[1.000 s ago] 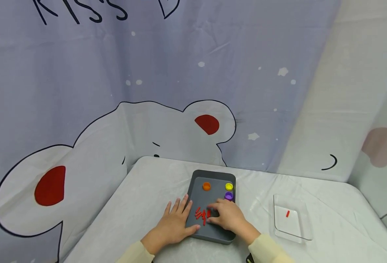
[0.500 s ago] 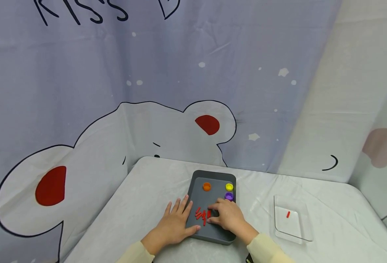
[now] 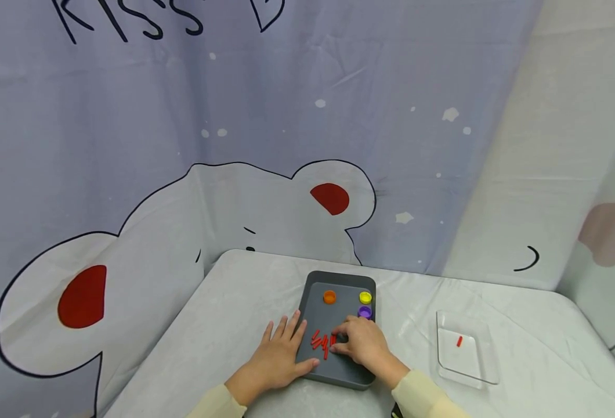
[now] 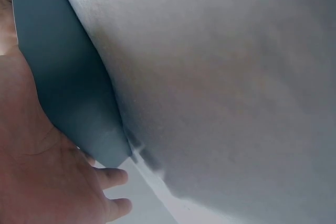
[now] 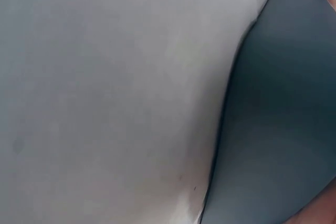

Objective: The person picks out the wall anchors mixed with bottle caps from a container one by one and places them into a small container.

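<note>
In the head view, several short red sticks lie in a loose group on the grey tray. My right hand reaches over the tray's right side, its thumb and forefinger at the two ends of one upright-lying red stick at the group's right edge. My left hand lies spread, its fingers straight, along the tray's left edge, with the thumb toward the near left corner. In both wrist views the tray's grey side shows, and the sticks are out of sight.
An orange cap, a yellow cap and a purple cap sit in the tray's far part. To the right stands a clear plastic box with one red stick in it. A white cloth covers the table.
</note>
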Tool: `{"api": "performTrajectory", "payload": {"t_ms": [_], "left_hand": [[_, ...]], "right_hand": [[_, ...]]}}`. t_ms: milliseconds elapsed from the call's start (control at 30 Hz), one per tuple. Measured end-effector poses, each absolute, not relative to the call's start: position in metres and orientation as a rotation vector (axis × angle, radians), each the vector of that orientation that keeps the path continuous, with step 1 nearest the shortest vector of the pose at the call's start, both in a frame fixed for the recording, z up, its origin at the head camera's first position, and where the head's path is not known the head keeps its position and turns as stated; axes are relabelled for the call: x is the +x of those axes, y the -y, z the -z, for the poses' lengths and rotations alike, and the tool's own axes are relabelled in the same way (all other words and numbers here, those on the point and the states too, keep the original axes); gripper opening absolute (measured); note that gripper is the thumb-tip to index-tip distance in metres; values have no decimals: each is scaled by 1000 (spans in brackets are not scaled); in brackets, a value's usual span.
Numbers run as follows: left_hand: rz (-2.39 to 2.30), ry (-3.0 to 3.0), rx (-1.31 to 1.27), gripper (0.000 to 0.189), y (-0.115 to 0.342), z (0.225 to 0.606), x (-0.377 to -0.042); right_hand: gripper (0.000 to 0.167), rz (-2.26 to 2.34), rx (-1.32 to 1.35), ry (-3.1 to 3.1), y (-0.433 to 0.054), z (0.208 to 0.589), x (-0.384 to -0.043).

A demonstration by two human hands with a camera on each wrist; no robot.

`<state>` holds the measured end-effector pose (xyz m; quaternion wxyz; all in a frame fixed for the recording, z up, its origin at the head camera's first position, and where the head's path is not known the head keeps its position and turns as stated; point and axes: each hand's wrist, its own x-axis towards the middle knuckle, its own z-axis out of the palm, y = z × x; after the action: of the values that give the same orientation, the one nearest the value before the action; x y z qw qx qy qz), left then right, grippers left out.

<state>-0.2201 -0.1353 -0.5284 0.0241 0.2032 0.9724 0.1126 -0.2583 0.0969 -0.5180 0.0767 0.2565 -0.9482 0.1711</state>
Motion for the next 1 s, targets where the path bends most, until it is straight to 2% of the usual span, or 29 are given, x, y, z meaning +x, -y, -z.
{"api": "performTrajectory", "payload": {"t_ms": [633, 1000], "left_hand": [[-355, -3004, 616, 91, 134, 521, -218], [-397, -3025, 637, 92, 135, 526, -219]], "right_hand": [[22, -553, 677, 2859, -96, 522, -260], [19, -956, 573, 2696, -107, 510, -254]]}}
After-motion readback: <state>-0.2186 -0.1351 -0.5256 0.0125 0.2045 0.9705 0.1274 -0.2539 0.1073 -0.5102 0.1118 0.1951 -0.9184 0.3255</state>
